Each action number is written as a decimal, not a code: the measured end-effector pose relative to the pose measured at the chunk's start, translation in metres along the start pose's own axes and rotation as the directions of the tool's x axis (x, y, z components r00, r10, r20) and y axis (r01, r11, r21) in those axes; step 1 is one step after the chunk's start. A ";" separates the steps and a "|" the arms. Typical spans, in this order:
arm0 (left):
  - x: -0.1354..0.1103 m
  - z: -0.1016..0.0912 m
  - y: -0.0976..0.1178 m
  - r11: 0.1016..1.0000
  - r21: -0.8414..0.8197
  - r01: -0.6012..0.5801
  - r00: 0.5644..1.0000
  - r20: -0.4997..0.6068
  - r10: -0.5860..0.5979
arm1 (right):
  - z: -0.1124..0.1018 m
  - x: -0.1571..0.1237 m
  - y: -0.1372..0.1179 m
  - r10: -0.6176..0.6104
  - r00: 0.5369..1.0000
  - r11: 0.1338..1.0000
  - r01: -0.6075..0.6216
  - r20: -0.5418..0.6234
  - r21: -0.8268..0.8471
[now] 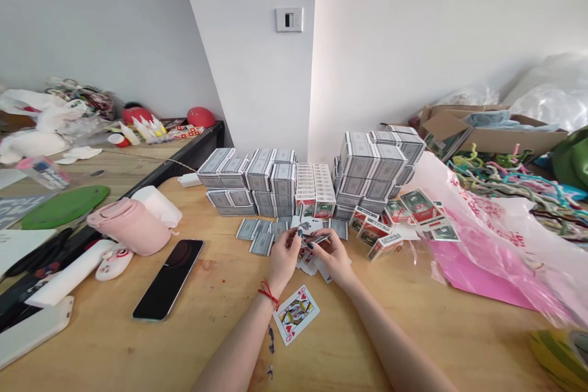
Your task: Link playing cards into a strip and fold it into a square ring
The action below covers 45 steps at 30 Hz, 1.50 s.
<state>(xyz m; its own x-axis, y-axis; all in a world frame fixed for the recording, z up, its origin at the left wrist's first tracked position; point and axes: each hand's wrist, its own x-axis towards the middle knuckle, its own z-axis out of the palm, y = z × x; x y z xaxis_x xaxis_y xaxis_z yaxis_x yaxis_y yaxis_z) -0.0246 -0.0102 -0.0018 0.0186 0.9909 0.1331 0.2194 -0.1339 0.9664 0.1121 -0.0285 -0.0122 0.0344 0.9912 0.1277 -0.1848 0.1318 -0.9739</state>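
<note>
My left hand [283, 257], with a red string at the wrist, pinches a playing card seen nearly edge-on. In my right hand [334, 258], another thin playing card [320, 238] lies tilted between thumb and fingers. Just beyond them is an ace of spades [313, 224], face up. Several face-up cards lie partly hidden under my hands. Nearer to me, a queen of hearts [296, 314] rests between my forearms. Loose cards lie back up [261, 243] to the left, before stacked grey-backed decks [223, 171].
More decks [374, 162] are piled at the right, beside card boxes [374, 231] and pink plastic wrapping [487, 269]. On the left lie a black phone [169, 280] and a pink pouch-like item [133, 226]. Yellow tape [558, 352] sits at the near right.
</note>
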 end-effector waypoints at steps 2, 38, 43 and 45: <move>0.001 -0.001 0.000 1.000 0.007 0.000 1.000 -0.006 0.000 | -0.001 0.001 0.001 -0.017 1.000 1.000 0.017 0.011 -0.001; 0.006 -0.002 0.000 0.886 -0.408 0.220 0.952 0.286 -0.105 | -0.006 0.001 -0.010 -0.060 0.986 0.982 0.086 -0.155 0.169; 0.008 -0.004 -0.001 0.779 -0.534 0.329 0.916 0.380 -0.127 | -0.006 0.004 -0.005 -0.038 0.984 0.952 0.088 -0.174 0.293; 0.009 -0.004 0.000 0.745 -0.566 0.354 0.912 0.384 -0.142 | -0.007 0.005 -0.004 -0.033 0.987 0.946 0.083 -0.160 0.313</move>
<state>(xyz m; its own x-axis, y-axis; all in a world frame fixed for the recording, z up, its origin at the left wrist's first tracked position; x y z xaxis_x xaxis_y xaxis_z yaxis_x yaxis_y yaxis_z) -0.0287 -0.0017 0.0002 0.3607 0.9273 -0.0998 -0.3817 0.2444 0.8914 0.1197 -0.0246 -0.0092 0.1972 0.9720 0.1282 -0.4795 0.2097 -0.8521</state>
